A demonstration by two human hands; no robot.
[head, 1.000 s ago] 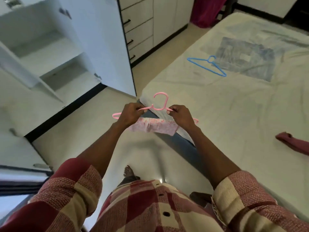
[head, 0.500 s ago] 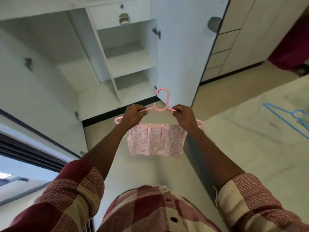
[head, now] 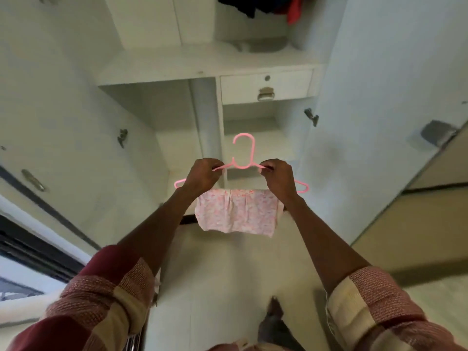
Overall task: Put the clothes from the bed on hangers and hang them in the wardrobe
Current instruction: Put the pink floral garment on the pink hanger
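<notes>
You had the pink hanger [head: 242, 158] up in front of the open wardrobe [head: 207, 64], hook pointing up. Your left hand [head: 202, 174] pinched the left shoulder bar just beside the hook, your right hand [head: 277, 178] pinched the right shoulder bar just beside it; both were clamped on the hanger, apart, with the hook between them. The hanger's two ends stuck out past the outer side of each hand. The pink floral garment [head: 238, 211] was folded over the lower bar and hung below your hands, off the floor.

Far side: wardrobe shelf straight ahead, a drawer [head: 266, 86] with a metal handle under it to the right. Dark and red clothes [head: 268, 7] hung at the far top. Both wardrobe doors stood open, left door [head: 63, 110] and right door [head: 379, 97] flanking your arms. Checked sleeves [head: 106, 295] sat near the bottom edge.
</notes>
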